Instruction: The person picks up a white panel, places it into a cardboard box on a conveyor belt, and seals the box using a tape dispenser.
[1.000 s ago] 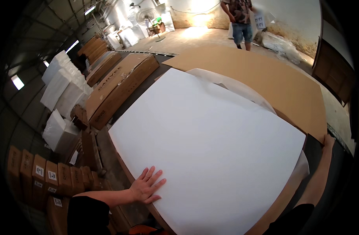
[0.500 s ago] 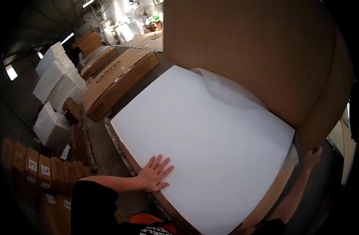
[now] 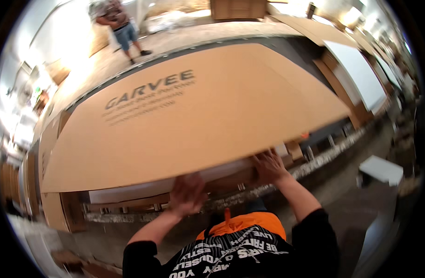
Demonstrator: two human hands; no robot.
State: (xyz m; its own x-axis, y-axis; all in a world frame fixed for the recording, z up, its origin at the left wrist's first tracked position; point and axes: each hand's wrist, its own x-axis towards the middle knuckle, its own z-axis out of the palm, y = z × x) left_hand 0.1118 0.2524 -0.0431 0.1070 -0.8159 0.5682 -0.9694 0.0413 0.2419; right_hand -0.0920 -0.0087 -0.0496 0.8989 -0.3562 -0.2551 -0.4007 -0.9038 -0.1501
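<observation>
A large brown cardboard flap (image 3: 221, 106) with dark print spreads over a long carton. Beneath its near edge, a strip of white panel (image 3: 133, 191) shows. My left hand (image 3: 188, 193) is at the carton's near side, just below the flap's edge; motion smears its fingers. Farther right, my right hand (image 3: 269, 166) reaches to the same edge with its fingers stretched out, their tips against the cardboard and partly hidden. Whether it grips anything is not visible.
Metal rollers and a rough rail (image 3: 314, 163) run under the carton. To the right lies another carton with a white panel (image 3: 358, 74). A person (image 3: 118, 25) stands beyond the line at the far left. A white board (image 3: 381, 170) sits low at the right.
The view has swung round. The upright cardboard now lies over the white panel. My left hand has left the panel's top, and my right hand has moved from the cardboard's outer edge to its near edge.
</observation>
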